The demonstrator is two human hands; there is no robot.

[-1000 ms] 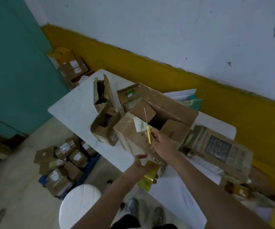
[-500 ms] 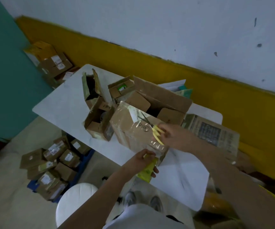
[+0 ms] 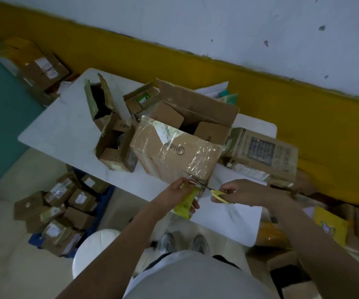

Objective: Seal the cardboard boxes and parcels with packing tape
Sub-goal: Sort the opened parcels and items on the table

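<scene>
Tape-wrapped cardboard box (image 3: 174, 152) sits at the near edge of the white table (image 3: 62, 126), just beyond both hands.
The left hand (image 3: 178, 190) grips a yellow tape roll (image 3: 185, 205) below the box corner; the right hand (image 3: 239, 190) curls round yellow-handled scissors (image 3: 218, 194), blades toward the tape.

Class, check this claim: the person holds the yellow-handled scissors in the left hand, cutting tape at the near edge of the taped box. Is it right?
Not quite. The head view shows the scissors in the right hand; the left hand grips the tape roll. The rest holds: the cut is at the near edge of the box.
</scene>
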